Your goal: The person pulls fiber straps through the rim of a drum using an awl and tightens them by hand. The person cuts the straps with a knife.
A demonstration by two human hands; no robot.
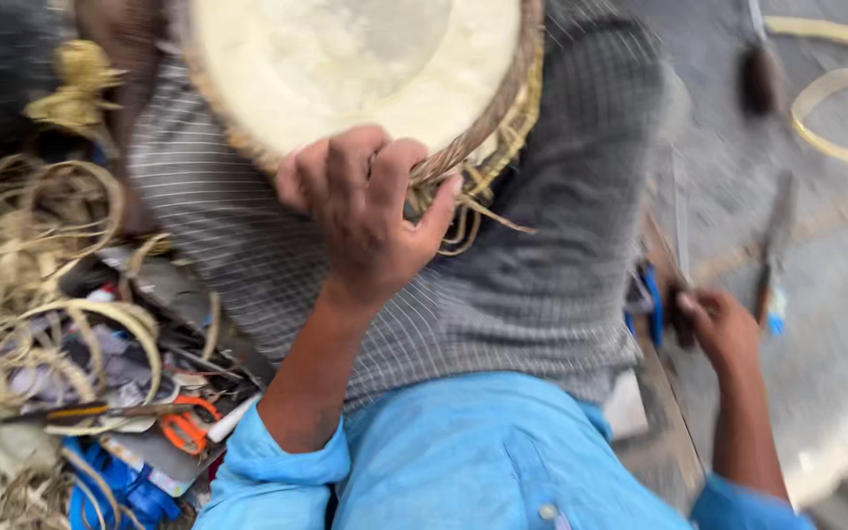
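Observation:
A round drum-like frame with a pale skin face (345,59) and a woven cane rim (503,123) rests on my lap, which is covered by grey checked cloth (552,255). My left hand (365,211) is clenched over the near rim, its fingers hooked into loose cane strands. Off to the right, my right hand (723,329) is low beside my leg, its fingers closed around the dark handle of a knife (680,294) whose thin blade points away from me. The view is blurred by motion.
A tangle of cane strips (31,294) lies at the left, with orange-handled scissors (186,427) and a blue object (110,491) among scraps. On the grey floor at the right are another long tool (772,245), a dark brush-like thing (760,79) and pale cane loops (836,88).

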